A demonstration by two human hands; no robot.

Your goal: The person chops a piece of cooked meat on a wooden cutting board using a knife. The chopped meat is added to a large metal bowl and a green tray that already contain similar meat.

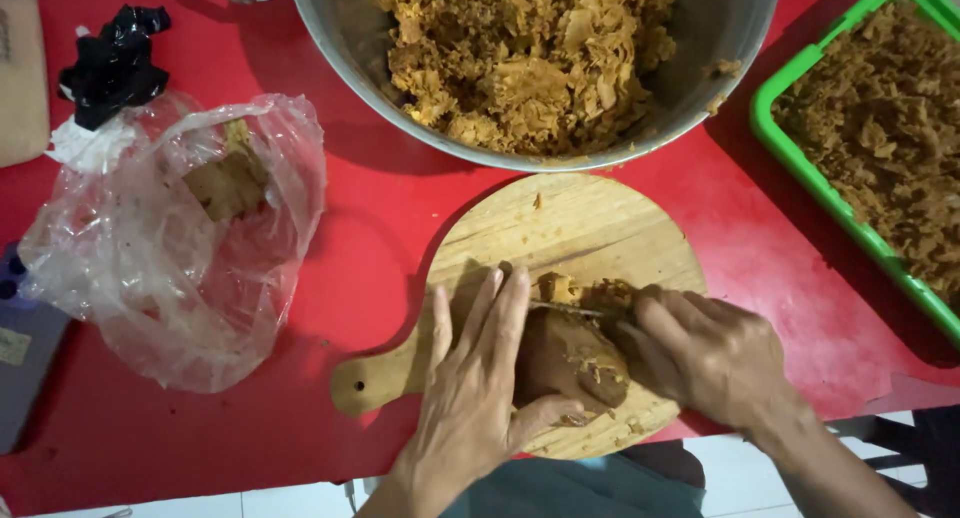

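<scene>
A brown block [570, 358] lay on the round board [580, 228], low in the frame. The left hand [480, 378] pressed it, fingers spread. The right hand [715, 353] was closed on a knife [565, 308], its handle hidden. Above, a metal bowl [720, 38] and a green tray [800, 168], both cut off, held shreds. A plastic bag [170, 248] sat left on the red worktop [370, 208].

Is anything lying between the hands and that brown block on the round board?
Nothing visible does. The left hand rests flat on the brown block, and the right hand presses a knife blade onto its top. Only loose shavings lie beside it on the wooden cutting board.
</scene>
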